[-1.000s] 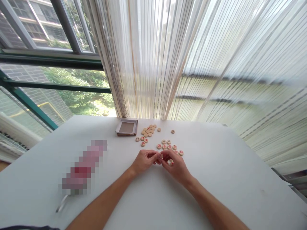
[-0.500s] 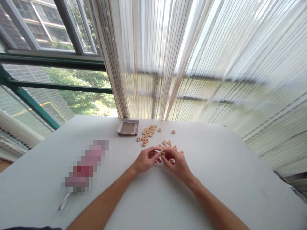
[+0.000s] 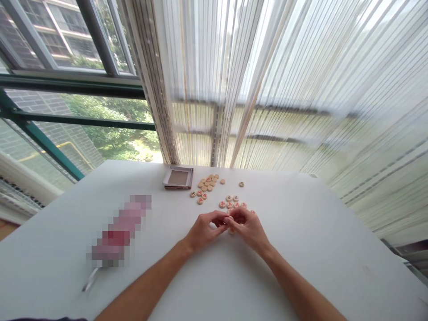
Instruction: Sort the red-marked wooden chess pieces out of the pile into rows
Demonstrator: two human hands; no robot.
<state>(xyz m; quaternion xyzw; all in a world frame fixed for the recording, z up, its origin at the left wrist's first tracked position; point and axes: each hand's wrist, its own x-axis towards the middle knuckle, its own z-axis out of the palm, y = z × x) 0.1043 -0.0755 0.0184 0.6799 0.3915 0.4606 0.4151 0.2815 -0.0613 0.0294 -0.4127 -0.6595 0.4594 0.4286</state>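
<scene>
Above the near part of a group of round wooden Chinese chess pieces [image 3: 229,205], my two hands meet fingertip to fingertip. My left hand [image 3: 205,230] and my right hand [image 3: 248,228] are both closed in a pinch on one chess piece, mostly covered by the fingers. Red and black characters mark the pieces just beyond the hands, which lie face up in short rows. Another piece [image 3: 231,231] shows under my right hand, and others there are partly hidden.
Farther back lies a cluster of pieces [image 3: 207,183], mostly blank side up. A shallow open box [image 3: 178,178] stands to its left, and a lone piece [image 3: 241,184] to its right. A pixelated pink item [image 3: 117,234] lies on the white table [image 3: 334,240]. Behind hangs a string curtain [image 3: 284,89].
The held piece, whose black character faced me before, has been tilted and is now largely covered. Both hands have drawn closer together and the fingers overlap more.
</scene>
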